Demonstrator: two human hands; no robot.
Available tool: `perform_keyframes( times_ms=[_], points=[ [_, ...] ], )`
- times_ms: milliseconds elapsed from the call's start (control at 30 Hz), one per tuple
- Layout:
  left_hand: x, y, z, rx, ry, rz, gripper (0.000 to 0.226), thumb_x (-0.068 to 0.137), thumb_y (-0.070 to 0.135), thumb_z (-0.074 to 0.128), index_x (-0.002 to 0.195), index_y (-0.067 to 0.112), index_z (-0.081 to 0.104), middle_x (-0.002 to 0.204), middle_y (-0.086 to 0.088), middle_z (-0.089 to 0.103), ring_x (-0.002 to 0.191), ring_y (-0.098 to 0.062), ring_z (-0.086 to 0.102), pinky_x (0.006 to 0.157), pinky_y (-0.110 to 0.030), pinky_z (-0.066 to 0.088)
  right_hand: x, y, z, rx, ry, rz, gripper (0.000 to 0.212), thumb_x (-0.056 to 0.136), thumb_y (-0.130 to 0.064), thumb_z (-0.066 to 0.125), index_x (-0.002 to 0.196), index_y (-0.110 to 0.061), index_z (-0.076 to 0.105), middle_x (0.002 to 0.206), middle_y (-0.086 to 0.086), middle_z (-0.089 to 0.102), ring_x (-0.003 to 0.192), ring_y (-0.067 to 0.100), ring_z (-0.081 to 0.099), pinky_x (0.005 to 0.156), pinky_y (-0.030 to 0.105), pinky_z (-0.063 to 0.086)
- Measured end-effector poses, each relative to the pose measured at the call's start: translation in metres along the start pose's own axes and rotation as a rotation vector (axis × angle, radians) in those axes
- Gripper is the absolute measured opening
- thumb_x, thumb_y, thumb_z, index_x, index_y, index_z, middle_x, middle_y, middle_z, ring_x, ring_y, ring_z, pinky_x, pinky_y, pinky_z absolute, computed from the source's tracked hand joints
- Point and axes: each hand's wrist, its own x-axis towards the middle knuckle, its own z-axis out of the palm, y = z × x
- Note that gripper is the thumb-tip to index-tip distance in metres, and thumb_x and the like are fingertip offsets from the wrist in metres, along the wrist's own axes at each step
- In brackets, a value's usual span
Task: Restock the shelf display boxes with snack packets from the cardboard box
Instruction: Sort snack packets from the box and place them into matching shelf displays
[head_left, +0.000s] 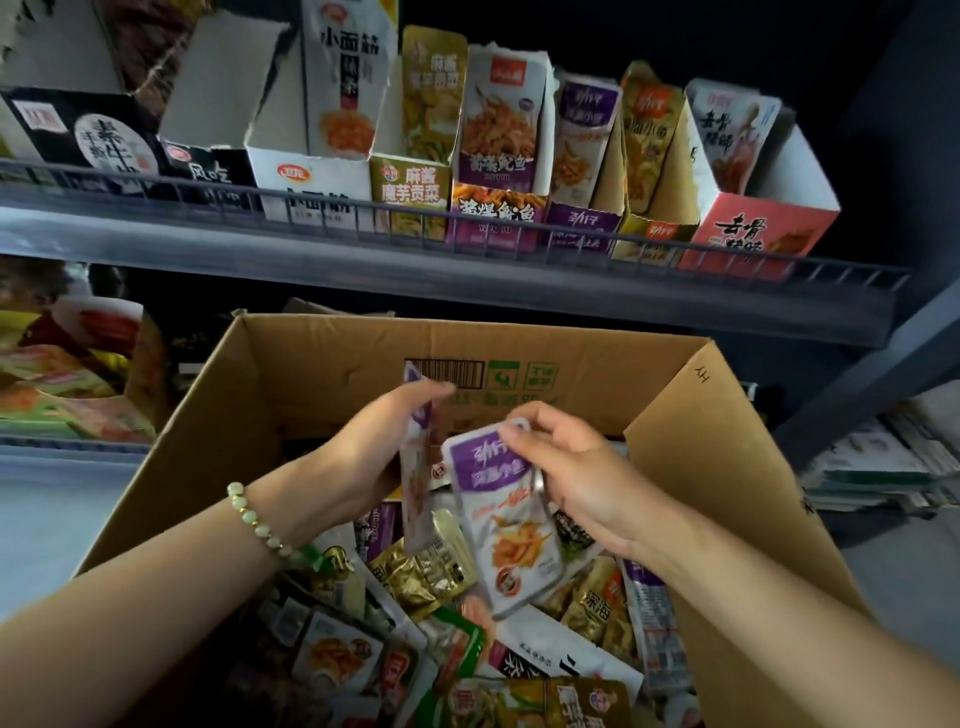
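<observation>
Forearms: left forearm (130, 587) and right forearm (779, 613) enter from the bottom edge and reach over the cardboard box (322, 374); a bead bracelet (257, 519) sits on the left wrist.
Right-hand grip: right hand (571, 478) pinches the top corner of a purple-and-white packet (511, 525) between thumb and curled fingers; the packet hangs tilted, printed face to the camera.
Left-hand grip: left hand (374, 452), fingers curled, holds a second packet (418, 478) upright and edge-on; whether it holds more than one cannot be told.
Held packets: just beside each other above the box; contact cannot be told.
Loose packets (415, 571): mixed heap of purple, gold, green and white, lying in the box beneath both hands.
Box: open-topped, standing below the shelf (467, 291).
Shelf front: wire rail (322, 200), display boxes side by side behind it.
Purple display box (582, 218): same purple print as the pinched packet, packets standing inside, above and right of the hands.
</observation>
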Motion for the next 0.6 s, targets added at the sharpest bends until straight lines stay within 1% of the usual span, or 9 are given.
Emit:
perform_keyframes(
  times_ms=[67, 100, 167, 267, 367, 433, 500, 533, 600],
  points=[
    [-0.001, 0.004, -0.006, 0.104, 0.034, 0.073, 0.035, 0.102, 0.035, 0.038, 0.087, 0.016, 0.064, 0.059, 0.006, 0.071, 0.056, -0.007, 0.067, 0.055, -0.016, 0.047, 0.002, -0.006, -0.008, 0.032, 0.132, -0.027, 0.008, 0.093, -0.022, 0.056, 0.092, -0.014, 0.056, 0.081, 0.002, 0.069, 0.076, 0.014, 0.065, 0.066, 0.024, 0.051],
    [0.000, 0.003, -0.008, 0.189, 0.017, 0.102, 0.041, 0.102, 0.037, 0.034, 0.085, 0.016, 0.064, 0.059, 0.006, 0.071, 0.056, -0.004, 0.067, 0.054, -0.013, 0.045, 0.004, -0.008, -0.011, 0.083, 0.176, -0.033, 0.008, 0.092, -0.021, 0.057, 0.092, -0.013, 0.057, 0.082, 0.003, 0.069, 0.076, 0.014, 0.065, 0.067, 0.025, 0.052],
    [0.000, -0.001, -0.005, 0.347, 0.002, 0.145, 0.046, 0.101, 0.042, 0.032, 0.083, 0.014, 0.064, 0.064, 0.006, 0.073, 0.062, -0.003, 0.069, 0.061, -0.013, 0.044, 0.005, -0.010, -0.014, 0.172, 0.212, -0.015, 0.008, 0.091, -0.021, 0.059, 0.091, -0.013, 0.058, 0.082, 0.003, 0.069, 0.076, 0.015, 0.066, 0.071, 0.027, 0.052],
    [0.001, -0.006, 0.003, 0.338, -0.066, 0.152, 0.044, 0.099, 0.044, 0.035, 0.086, 0.014, 0.066, 0.073, 0.003, 0.075, 0.069, -0.007, 0.071, 0.062, -0.011, 0.051, 0.005, -0.001, -0.008, 0.114, 0.235, -0.001, 0.011, 0.088, -0.024, 0.063, 0.089, -0.014, 0.059, 0.082, 0.002, 0.070, 0.075, 0.013, 0.066, 0.070, 0.027, 0.050],
    [0.002, -0.009, 0.010, 0.301, -0.202, 0.239, 0.031, 0.093, 0.040, 0.047, 0.094, 0.016, 0.067, 0.086, -0.001, 0.076, 0.079, -0.011, 0.072, 0.069, -0.014, 0.055, 0.003, 0.010, -0.002, 0.110, 0.268, -0.028, 0.014, 0.087, -0.024, 0.065, 0.084, -0.014, 0.056, 0.085, 0.003, 0.072, 0.077, 0.014, 0.067, 0.066, 0.027, 0.051],
    [0.002, -0.011, 0.010, 0.340, -0.249, 0.287, 0.019, 0.085, 0.025, 0.064, 0.103, 0.019, 0.065, 0.094, 0.000, 0.076, 0.084, -0.012, 0.072, 0.071, -0.019, 0.056, 0.003, 0.013, -0.001, 0.111, 0.299, -0.059, 0.016, 0.087, -0.022, 0.066, 0.080, -0.014, 0.054, 0.088, 0.005, 0.072, 0.076, 0.013, 0.068, 0.065, 0.027, 0.051],
    [0.004, -0.015, 0.007, 0.401, -0.217, 0.282, 0.030, 0.081, 0.017, 0.073, 0.109, 0.021, 0.063, 0.096, 0.001, 0.075, 0.085, -0.010, 0.072, 0.075, -0.023, 0.058, 0.003, 0.012, -0.002, 0.092, 0.306, -0.087, 0.018, 0.086, -0.020, 0.066, 0.079, -0.013, 0.051, 0.087, 0.004, 0.072, 0.074, 0.009, 0.069, 0.061, 0.021, 0.053],
    [0.004, -0.015, 0.007, 0.421, -0.187, 0.273, 0.027, 0.081, 0.018, 0.073, 0.106, 0.021, 0.063, 0.093, 0.002, 0.076, 0.083, -0.010, 0.072, 0.073, -0.023, 0.058, 0.003, 0.012, -0.002, 0.075, 0.297, -0.093, 0.019, 0.085, -0.020, 0.067, 0.080, -0.013, 0.050, 0.088, 0.003, 0.072, 0.074, 0.008, 0.069, 0.060, 0.020, 0.054],
    [0.004, -0.014, 0.006, 0.391, -0.159, 0.276, 0.012, 0.084, 0.019, 0.070, 0.096, 0.019, 0.067, 0.086, 0.003, 0.076, 0.076, -0.009, 0.073, 0.064, -0.018, 0.056, 0.004, 0.010, -0.002, 0.026, 0.280, -0.088, 0.024, 0.081, -0.022, 0.072, 0.090, -0.014, 0.052, 0.094, 0.001, 0.072, 0.078, 0.012, 0.071, 0.069, 0.032, 0.057]
  ],
)
